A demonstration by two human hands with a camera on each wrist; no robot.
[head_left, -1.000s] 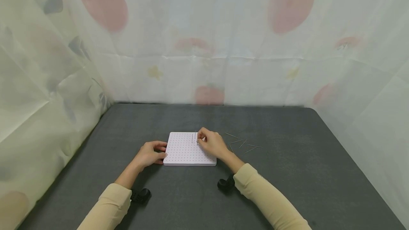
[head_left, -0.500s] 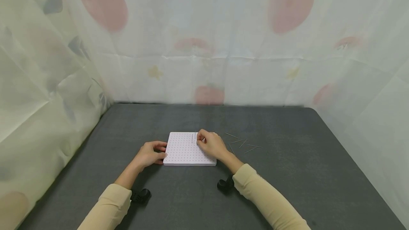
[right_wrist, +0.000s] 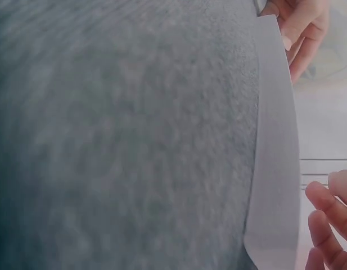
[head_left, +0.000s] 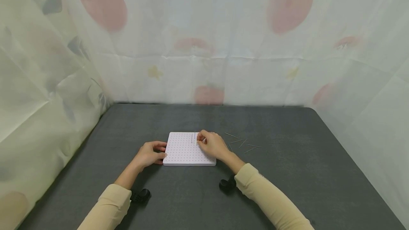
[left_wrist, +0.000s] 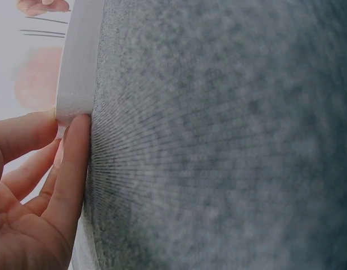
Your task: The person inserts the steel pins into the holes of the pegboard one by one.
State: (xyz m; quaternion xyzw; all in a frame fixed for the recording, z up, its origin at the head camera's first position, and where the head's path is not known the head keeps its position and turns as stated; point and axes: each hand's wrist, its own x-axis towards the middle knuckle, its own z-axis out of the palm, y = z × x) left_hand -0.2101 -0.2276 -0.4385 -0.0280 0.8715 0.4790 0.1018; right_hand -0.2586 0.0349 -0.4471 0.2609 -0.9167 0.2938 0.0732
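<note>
A white pegboard (head_left: 182,153) with rows of small holes lies flat on the dark table. My left hand (head_left: 150,154) holds its left edge, the thumb near the top edge and a finger (left_wrist: 77,146) low against the side. Two thin metal pins stand upright toward the board's back; one is the pin (head_left: 192,138) left of my right hand. Over the board's back right part, my right hand (head_left: 211,144) pinches another thin pin (head_left: 196,143) between thumb and index finger, its lower end close to the holes. In the right wrist view, the standing pins (right_wrist: 325,160) show beside the fingertips.
Several loose metal pins (head_left: 236,141) lie scattered on the grey table (head_left: 287,173) right of the board, close to my right wrist. Patterned curtains (head_left: 249,45) hang behind and at both sides. A black device (head_left: 227,185) sits at my right wrist.
My right hand has sunk slightly toward the board, and a short length of pin now shows below its fingertips. The left hand and the board have stayed put.
</note>
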